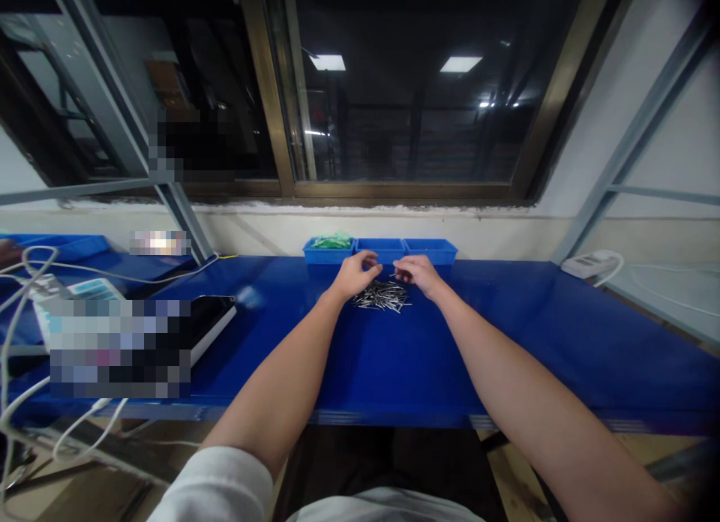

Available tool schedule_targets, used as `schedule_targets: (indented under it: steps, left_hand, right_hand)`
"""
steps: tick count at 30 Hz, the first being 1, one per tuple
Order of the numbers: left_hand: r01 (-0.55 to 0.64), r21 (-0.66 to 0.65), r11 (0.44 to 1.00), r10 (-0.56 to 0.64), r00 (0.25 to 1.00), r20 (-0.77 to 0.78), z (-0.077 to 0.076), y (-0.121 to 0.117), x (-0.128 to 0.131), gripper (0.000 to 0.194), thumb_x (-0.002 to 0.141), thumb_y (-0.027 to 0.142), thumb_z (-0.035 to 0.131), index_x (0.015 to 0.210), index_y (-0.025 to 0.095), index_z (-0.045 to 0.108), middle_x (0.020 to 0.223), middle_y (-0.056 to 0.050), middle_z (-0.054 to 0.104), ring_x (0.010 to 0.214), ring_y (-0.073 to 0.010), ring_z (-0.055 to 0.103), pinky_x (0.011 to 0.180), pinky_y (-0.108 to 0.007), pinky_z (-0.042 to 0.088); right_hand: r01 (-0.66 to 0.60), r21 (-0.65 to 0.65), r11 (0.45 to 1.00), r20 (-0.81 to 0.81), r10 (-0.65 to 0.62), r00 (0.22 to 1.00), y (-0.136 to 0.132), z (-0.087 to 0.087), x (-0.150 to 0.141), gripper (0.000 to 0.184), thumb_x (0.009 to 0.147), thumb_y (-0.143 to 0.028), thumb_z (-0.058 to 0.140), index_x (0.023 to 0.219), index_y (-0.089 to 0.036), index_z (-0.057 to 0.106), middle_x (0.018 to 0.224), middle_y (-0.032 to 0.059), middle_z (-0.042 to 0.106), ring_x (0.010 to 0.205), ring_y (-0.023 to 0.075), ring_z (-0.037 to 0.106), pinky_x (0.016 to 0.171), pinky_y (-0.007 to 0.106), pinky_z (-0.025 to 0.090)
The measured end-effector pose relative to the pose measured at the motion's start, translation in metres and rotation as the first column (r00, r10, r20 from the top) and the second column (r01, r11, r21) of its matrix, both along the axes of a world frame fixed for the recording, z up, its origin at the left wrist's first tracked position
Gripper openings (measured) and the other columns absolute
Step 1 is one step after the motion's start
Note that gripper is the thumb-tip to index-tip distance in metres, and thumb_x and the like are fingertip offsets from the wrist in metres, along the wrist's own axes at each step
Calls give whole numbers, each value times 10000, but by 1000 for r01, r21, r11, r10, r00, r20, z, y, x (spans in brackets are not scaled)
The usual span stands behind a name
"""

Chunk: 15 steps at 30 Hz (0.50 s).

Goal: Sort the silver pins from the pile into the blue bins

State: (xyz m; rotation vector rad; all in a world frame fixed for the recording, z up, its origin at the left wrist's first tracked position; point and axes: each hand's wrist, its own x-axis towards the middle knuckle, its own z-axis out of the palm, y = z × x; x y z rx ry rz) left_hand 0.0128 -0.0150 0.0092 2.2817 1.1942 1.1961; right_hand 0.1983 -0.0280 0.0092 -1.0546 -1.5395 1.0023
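A loose pile of thin, silvery metal pins [382, 297] lies on the blue tabletop [394, 364] below both hands. At the pile's left rear edge is my left hand [357, 274], its thumb and curved fingers apart, with nothing visible between them. My right hand [419, 274] is over the right rear edge, thumb and fingers pinched together. A thin metal piece seems to stick out leftward from its fingertips; most of it is hidden. Just behind the hands stand three joined blue bins: the left bin [305, 253] holds green plastic bags [333, 241], beside the middle bin [379, 244] and right bin [430, 246].
On the left lie a dark-screened device [217, 312], partly blurred out, and white cables [115, 282]. A white power strip [589, 264] is at the right rear. Grey metal posts [188, 222] rise at the table's back, before a window [410, 132].
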Motion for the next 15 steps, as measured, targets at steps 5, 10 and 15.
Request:
schedule_targets:
  steps: [5,10,15]
  left_hand:
    - [-194,-54,980,195,980,25,-13,19,-14,292,728,183,479,993,149,598,883,-42,661,822,-149,612,797,-246,459]
    - [-208,-74,975,211,977,41,-16,24,-16,299,724,173,458,980,160,612,898,-42,667,848,-154,612,809,-248,456]
    - [-247,-139,959,259,963,77,-15,28,-20,296,732,196,458,976,163,621,906,-39,673,861,-163,611,813,-263,456]
  right_hand:
    - [-108,-180,978,215,146,966,1,5,4,355,649,-472,605,525,-139,596,462,43,563,366,60,352,349,198,200]
    - [-19,40,999,-99,23,995,12,7,1,273,644,-347,590,865,-200,656,941,58,661,683,133,547,417,180,332]
    - [8,74,997,-262,12,965,19,1,11,447,681,-299,528,1127,-270,547,1267,30,504,1056,187,500,613,223,449]
